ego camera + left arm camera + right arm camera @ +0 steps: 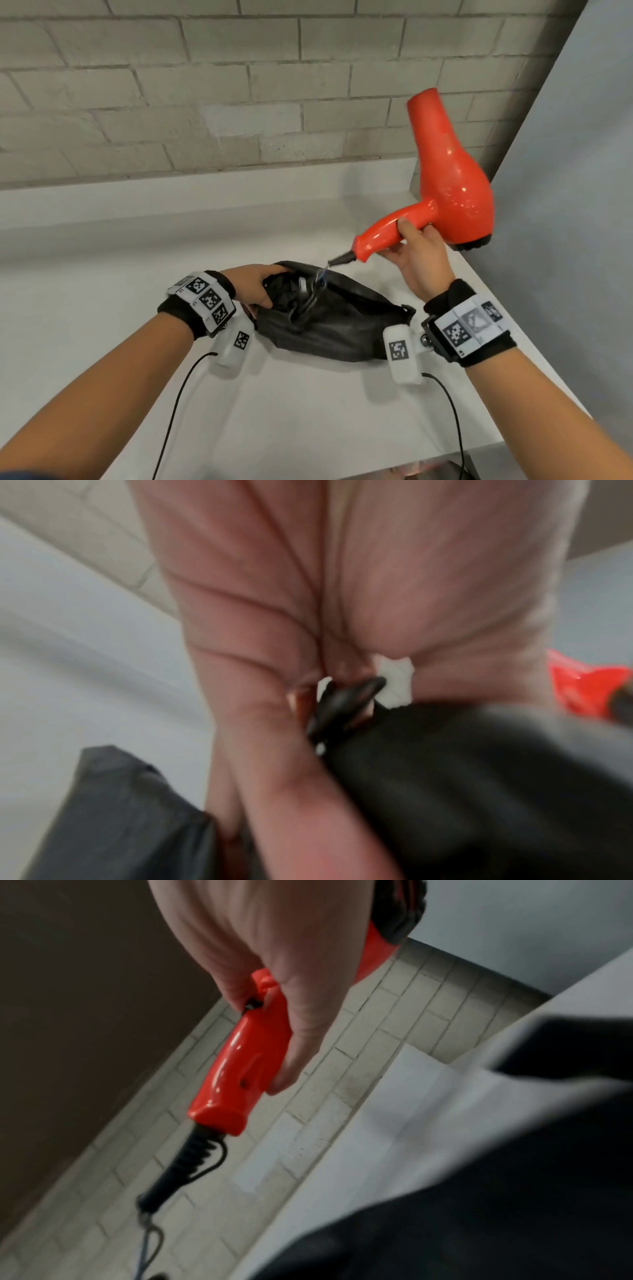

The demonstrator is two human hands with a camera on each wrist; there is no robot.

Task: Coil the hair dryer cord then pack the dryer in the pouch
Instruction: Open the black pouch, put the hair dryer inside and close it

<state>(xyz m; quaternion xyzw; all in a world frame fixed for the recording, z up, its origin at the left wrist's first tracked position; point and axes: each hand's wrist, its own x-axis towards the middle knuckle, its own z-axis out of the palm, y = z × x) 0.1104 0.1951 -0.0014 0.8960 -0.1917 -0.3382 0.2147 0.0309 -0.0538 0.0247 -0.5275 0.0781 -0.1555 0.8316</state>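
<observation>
A red hair dryer hangs in the air over the right side of the white table, nozzle up. My right hand grips its handle. The black cord runs from the handle's strain relief down into the open mouth of a black pouch lying on the table. My left hand pinches the pouch's left rim and holds the mouth open. Most of the cord is hidden inside the pouch.
A pale brick wall stands behind the table, with a low white ledge along its foot. A grey panel closes the right side. Thin black cables trail from both wrist cameras toward the near edge.
</observation>
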